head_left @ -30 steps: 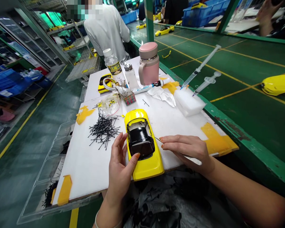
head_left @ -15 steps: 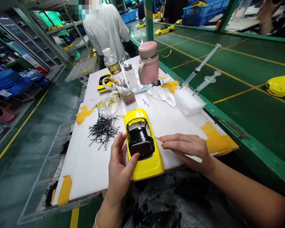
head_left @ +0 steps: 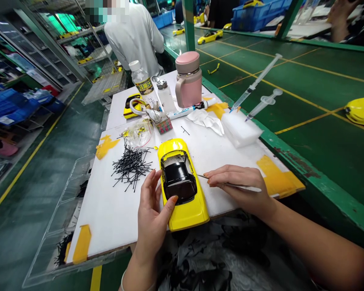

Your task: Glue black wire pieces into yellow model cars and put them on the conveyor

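Observation:
A yellow toy car body (head_left: 189, 216) with a black roof and dark windows lies on the white work board (head_left: 109, 226). My left hand (head_left: 154, 212) grips its left side, thumb on the rear edge by the window and fingers along the flank. In my right hand (head_left: 242, 182) is a pair of slim metal tweezers (head_left: 248, 187), held nearly level between closed fingers. Their tip points at the car's right side; whether it touches cannot be made out. A heap of thin black plastic sticks (head_left: 132, 165) lies left of the car.
Behind the car stand a small patterned box (head_left: 164, 126), a marker (head_left: 185, 111), a pink mug (head_left: 189, 87) and a clear bottle (head_left: 143, 83). Two syringes (head_left: 256, 83) stick in a white foam block (head_left: 241, 127). A green conveyor (head_left: 315, 85) runs along the right. A person (head_left: 136, 36) stands ahead.
My right hand has tilted slightly, so the tweezers' back end sits a bit higher and further right. The left hand and the car body stay put.

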Action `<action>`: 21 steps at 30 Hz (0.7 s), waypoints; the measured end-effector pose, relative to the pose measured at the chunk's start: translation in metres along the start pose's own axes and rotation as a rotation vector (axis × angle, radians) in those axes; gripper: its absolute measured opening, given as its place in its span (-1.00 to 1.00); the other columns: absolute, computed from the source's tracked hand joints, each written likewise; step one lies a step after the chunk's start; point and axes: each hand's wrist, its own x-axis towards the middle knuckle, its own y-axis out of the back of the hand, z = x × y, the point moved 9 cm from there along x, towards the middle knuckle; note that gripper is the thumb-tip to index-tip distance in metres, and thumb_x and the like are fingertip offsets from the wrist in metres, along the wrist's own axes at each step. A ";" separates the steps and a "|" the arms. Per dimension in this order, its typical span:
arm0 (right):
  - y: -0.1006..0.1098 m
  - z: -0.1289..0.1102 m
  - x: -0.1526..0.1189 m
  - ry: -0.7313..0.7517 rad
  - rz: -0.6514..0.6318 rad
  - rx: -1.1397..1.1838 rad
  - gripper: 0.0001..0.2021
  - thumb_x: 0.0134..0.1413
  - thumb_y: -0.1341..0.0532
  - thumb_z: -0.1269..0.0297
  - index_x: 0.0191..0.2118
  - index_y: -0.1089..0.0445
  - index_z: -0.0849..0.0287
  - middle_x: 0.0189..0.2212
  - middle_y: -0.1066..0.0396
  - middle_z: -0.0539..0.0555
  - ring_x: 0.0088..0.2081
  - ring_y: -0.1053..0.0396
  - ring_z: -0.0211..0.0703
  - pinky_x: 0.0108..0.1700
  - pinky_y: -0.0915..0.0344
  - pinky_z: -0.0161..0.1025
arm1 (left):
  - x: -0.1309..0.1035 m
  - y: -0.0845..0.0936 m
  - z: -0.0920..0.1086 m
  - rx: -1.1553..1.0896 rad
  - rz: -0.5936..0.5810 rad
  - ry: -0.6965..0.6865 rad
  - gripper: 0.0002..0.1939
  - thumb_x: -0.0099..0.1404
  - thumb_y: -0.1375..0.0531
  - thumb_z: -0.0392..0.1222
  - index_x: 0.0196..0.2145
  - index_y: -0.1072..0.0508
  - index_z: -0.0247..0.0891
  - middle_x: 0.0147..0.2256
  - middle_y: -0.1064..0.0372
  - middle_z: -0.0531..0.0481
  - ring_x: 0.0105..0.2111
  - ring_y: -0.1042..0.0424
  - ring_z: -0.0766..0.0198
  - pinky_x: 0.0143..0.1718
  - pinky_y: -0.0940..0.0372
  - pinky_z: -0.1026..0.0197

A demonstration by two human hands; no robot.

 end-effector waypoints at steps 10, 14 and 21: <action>0.004 0.003 0.003 -0.028 0.051 0.027 -0.86 0.24 -0.31 0.50 -0.20 -0.61 0.16 -0.24 -0.64 0.11 -0.18 -0.62 -0.17 -0.12 -0.57 -0.29 | -0.001 0.000 0.000 0.003 -0.003 -0.001 -0.28 0.29 -0.39 -0.14 0.32 -0.23 0.06 0.35 -0.21 -0.12 0.42 -0.13 0.02 0.41 -0.11 -0.04; 0.001 0.003 0.003 -0.021 0.023 0.023 -0.86 0.24 -0.31 0.49 -0.19 -0.62 0.17 -0.23 -0.65 0.10 -0.17 -0.62 -0.17 -0.11 -0.57 -0.30 | -0.001 0.000 0.000 0.001 -0.005 -0.001 -0.28 0.29 -0.39 -0.14 0.33 -0.23 0.07 0.36 -0.20 -0.10 0.42 -0.12 0.01 0.43 -0.07 -0.05; 0.002 0.005 0.003 -0.035 0.033 0.037 -0.84 0.23 -0.32 0.52 -0.20 -0.62 0.14 -0.26 -0.64 0.07 -0.19 -0.62 -0.19 -0.13 -0.55 -0.33 | -0.001 0.000 0.000 0.005 0.000 0.001 -0.25 0.28 -0.40 -0.13 0.34 -0.23 0.05 0.36 -0.20 -0.13 0.42 -0.11 -0.01 0.42 -0.09 -0.05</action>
